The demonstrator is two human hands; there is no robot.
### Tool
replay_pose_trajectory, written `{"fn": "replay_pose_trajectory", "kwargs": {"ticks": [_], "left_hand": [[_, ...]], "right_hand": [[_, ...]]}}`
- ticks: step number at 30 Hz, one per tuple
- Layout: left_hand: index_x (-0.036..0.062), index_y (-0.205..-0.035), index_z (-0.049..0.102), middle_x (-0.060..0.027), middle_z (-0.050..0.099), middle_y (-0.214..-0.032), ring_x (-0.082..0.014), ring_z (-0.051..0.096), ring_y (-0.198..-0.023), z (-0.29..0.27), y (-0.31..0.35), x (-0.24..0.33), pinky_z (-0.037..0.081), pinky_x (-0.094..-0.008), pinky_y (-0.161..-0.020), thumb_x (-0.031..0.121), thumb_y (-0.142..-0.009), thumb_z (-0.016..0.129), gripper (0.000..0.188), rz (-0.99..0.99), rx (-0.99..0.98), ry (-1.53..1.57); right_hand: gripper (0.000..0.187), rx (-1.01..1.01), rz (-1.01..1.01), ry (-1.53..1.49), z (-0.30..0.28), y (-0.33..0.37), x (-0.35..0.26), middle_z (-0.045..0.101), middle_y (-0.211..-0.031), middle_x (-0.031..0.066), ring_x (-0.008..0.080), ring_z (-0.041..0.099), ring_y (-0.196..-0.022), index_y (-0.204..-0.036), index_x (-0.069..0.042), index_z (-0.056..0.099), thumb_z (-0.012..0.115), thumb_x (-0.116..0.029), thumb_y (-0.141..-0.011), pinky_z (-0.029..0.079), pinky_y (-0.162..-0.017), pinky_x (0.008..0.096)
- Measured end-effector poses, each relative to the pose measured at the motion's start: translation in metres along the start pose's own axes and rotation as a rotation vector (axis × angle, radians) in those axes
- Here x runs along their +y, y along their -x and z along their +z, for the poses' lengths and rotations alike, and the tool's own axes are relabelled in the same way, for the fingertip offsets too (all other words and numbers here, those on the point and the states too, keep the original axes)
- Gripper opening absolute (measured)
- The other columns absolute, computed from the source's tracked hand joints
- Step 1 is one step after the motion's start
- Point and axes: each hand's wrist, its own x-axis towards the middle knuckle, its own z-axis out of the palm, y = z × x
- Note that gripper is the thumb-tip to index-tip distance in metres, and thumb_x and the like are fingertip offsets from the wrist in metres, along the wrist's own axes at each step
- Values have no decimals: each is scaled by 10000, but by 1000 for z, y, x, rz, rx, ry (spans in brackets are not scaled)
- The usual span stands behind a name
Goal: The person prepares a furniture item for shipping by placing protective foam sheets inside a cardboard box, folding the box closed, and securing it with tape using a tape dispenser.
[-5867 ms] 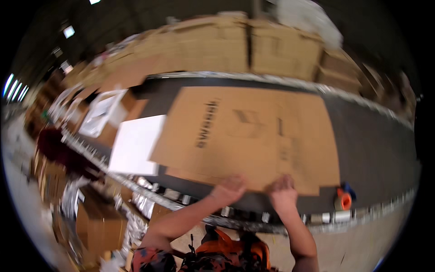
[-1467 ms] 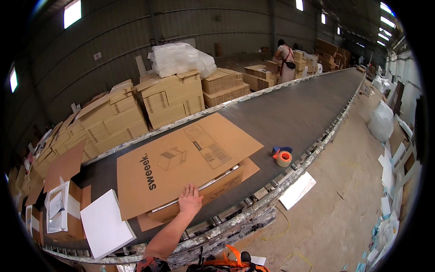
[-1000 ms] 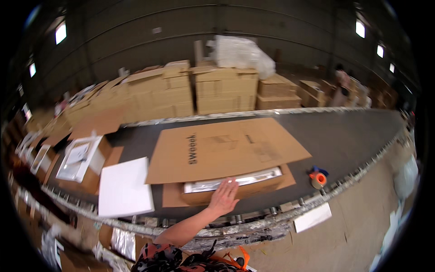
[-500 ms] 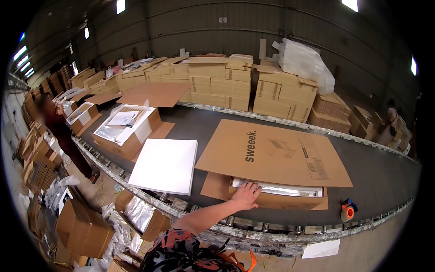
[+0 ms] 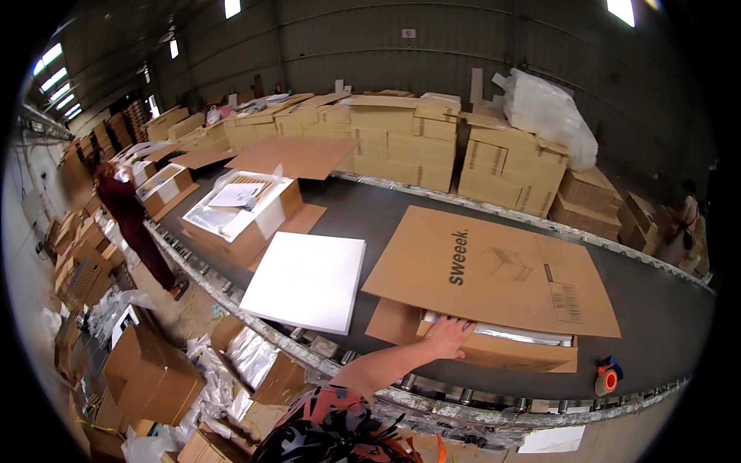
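Note:
My left hand (image 5: pixel 451 337) reaches in from the lower edge and curls over the near rim of a long cardboard box (image 5: pixel 525 356) on the belt. Its fingertips lie just inside, beside a white foam edge and a plastic-wrapped item (image 5: pixel 529 335). The box's large printed top flap (image 5: pixel 502 270) slants over the contents and hides most of them. To the left lies a flat white panel (image 5: pixel 305 282). A tape dispenser (image 5: pixel 608 378) with an orange roll and a blue part sits right of the box. My right hand is not in view.
The dark conveyor belt (image 5: pixel 378 197) has metal-roller edges. An open foam-lined box (image 5: pixel 247 208) stands beyond the white panel. A co-worker in dark red (image 5: pixel 135 212) stands at the far left. Carton stacks (image 5: pixel 401 139) line the back; boxes and plastic wrap (image 5: pixel 204 382) litter the near-left floor.
The whole view has shifted, so the belt and boxes appear farther right and slightly lower. My left hand stays on the box rim. The far-left co-worker has turned toward the boxes there.

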Motion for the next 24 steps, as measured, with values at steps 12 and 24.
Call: {"fn": "replay_pose_trajectory", "kwargs": {"ticks": [12, 24], "left_hand": [[41, -1196, 539, -143, 544, -1219, -307, 479, -1148, 28, -30, 25, 380, -434, -952, 491, -705, 705, 686, 239, 316, 191], [31, -1202, 528, -199, 642, -975, -340, 633, -876, 37, -27, 21, 505, -467, -719, 734, -705, 554, 861, 106, 328, -164]], "right_hand": [[247, 139, -80, 57, 26, 18, -7, 576, -613, 43, 133, 483, -481, -955, -68, 678, 633, -276, -830, 394, -435, 292], [508, 386, 115, 55, 71, 127, -4, 636, -1098, 188, 317, 603, -1034, -1053, -51, 673, 612, -402, -692, 470, -890, 369]]}}
